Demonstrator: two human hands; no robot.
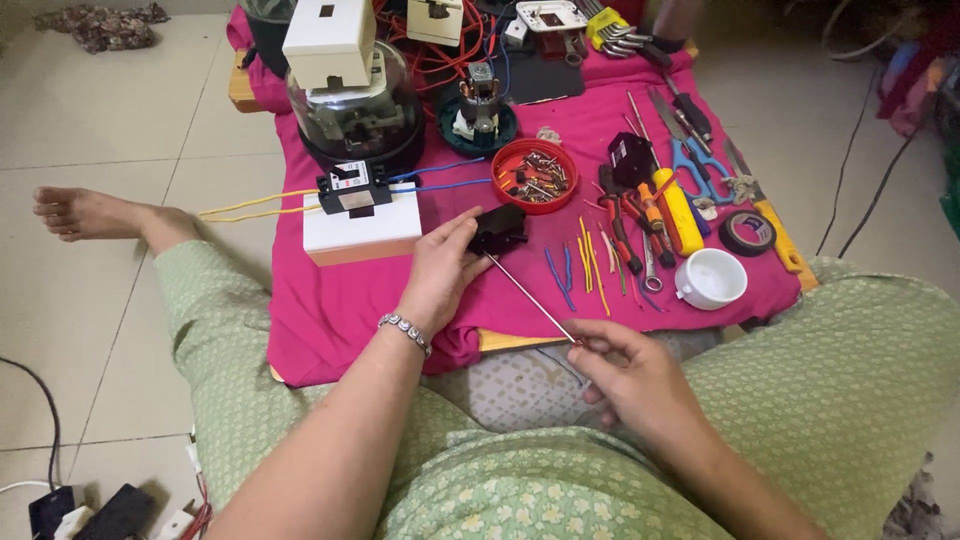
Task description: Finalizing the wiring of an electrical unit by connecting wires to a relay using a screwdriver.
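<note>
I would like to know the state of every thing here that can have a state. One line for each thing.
left hand: closed on the small black part, holding it on the pink cloth
right hand: pinching the handle end of the thin screwdriver
thin screwdriver: slanted, tip at the black part
red dish: open, holding screws
white cup: upright, looks empty
black tape roll: lying flat
glass-domed meter: dome on
</note>
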